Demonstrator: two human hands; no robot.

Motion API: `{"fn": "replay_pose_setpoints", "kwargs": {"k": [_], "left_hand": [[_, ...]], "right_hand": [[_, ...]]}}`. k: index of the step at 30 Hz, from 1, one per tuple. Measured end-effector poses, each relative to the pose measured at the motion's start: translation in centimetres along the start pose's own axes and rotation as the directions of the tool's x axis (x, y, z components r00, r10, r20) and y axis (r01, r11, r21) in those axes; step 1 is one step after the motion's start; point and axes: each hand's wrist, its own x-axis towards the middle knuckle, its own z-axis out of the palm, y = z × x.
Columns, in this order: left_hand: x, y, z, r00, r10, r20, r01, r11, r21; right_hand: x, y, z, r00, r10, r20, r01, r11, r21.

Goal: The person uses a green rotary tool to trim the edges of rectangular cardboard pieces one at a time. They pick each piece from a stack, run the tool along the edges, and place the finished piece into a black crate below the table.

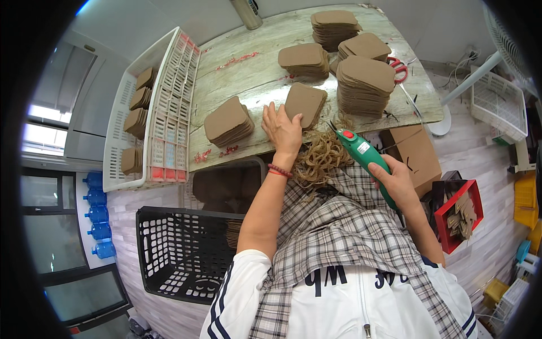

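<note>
My left hand (282,133) lies with its fingers stretched out on the table, between two low stacks of brown, rounded sheet pieces. Its thumb is at the near left edge of the right one of these, a tilted stack (305,104); the left stack (228,121) is apart from the fingers. In my right hand (396,182) is a green handheld electric tool (364,151) with a red button. The fingers wrap round its body, and its thin dark tip points up and left toward the table edge. Curled tan trimmings (322,158) lie heaped on my plaid apron (316,231) below the tip.
Taller stacks of brown pieces (366,85) stand at the table's far right, beside red-handled scissors (399,70). A white crate (169,113) borders the table's left. Below are a black crate (175,248), a cardboard box (412,155) and a red box (477,212) of brown scraps.
</note>
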Motion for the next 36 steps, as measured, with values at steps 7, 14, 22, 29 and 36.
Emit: {"fn": "replay_pose_setpoints", "kwargs": {"k": [7, 14, 22, 29, 36], "left_hand": [[0.6, 1.5, -0.8, 0.995, -0.001, -0.103, -0.025, 0.966, -0.257], [-0.2, 4.4, -3.1, 0.916, -0.301, 0.263, 0.254, -0.071, -0.965], [0.6, 6.7, -4.3, 0.852, -0.262, 0.453, 0.182, -0.662, -0.727], [0.9, 7.4, -2.7, 0.802, -0.303, 0.515, 0.146, -0.736, -0.661], [0.1, 8.2, -2.2, 0.805, -0.238, 0.543, 0.193, -0.760, -0.620]], "right_hand": [[0.4, 0.1, 0.3, 1.000, -0.001, 0.006, 0.000, 0.999, 0.043], [0.6, -0.3, 0.8, 0.998, -0.048, -0.035, 0.049, 0.997, 0.051], [0.5, -2.5, 2.1, 0.985, -0.139, -0.099, 0.142, 0.990, 0.019], [0.4, -3.5, 2.8, 0.982, -0.149, -0.112, 0.154, 0.987, 0.037], [0.7, -3.6, 2.7, 0.973, -0.192, -0.129, 0.196, 0.980, 0.023]]}}
